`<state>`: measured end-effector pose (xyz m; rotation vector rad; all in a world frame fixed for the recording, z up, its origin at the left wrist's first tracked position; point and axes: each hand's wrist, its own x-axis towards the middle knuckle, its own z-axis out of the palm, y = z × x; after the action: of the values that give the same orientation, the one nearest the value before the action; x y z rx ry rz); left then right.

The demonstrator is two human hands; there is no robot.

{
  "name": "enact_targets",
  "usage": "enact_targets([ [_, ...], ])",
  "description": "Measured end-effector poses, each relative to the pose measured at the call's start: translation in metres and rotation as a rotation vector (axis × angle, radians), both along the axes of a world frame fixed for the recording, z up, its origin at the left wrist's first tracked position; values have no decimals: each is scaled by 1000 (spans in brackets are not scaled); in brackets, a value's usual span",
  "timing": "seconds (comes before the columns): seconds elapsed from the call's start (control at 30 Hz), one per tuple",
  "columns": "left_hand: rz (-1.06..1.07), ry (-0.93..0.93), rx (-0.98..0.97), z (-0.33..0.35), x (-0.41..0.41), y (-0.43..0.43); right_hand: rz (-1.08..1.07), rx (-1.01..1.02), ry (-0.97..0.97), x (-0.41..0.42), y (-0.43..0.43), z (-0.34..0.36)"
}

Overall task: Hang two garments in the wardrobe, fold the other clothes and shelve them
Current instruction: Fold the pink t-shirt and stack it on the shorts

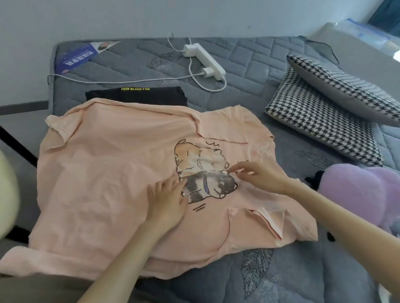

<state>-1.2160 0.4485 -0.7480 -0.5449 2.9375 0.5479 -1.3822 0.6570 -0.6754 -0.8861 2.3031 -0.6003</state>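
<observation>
One bed (254,54) carries one pink T-shirt (115,161), one folded black garment (139,96), two houndstooth cushions (345,95), one white power strip (203,57) with two plugs (207,71), one purple plush toy (360,190) and one blue leaflet (81,58). Two hands show: one left hand (167,200), one right hand (256,176).

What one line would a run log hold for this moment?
pink T-shirt: spread on mattress | left hand: flat on it | right hand: touching print | black garment: folded behind

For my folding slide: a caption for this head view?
On a grey mattress, the left hand and right hand rest on a spread pink T-shirt, a folded black garment behind.
</observation>
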Motion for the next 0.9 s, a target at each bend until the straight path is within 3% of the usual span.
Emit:
enact_targets([
  [0.13,-79,-21,283,20,-5,45,129,196,80,29,63,12],
  [0.23,-86,-115,362,24,-3,80,132,254,46,44,103,14],
  [0.37,-6,-106,308,19,7,107,-73,61,104,66,121,-4],
  [0.5,-70,-132,252,10,19,113,-339,-246,277,69,112,-25],
  [0.6,-39,-52,290,7,24,115,-626,-331,218,61,108,-31],
  [0.67,3,11,319,7,28,115,-723,-234,172,56,111,-35],
  [0.9,54,84,305,6,37,118,-619,-42,349,56,109,-45],
])
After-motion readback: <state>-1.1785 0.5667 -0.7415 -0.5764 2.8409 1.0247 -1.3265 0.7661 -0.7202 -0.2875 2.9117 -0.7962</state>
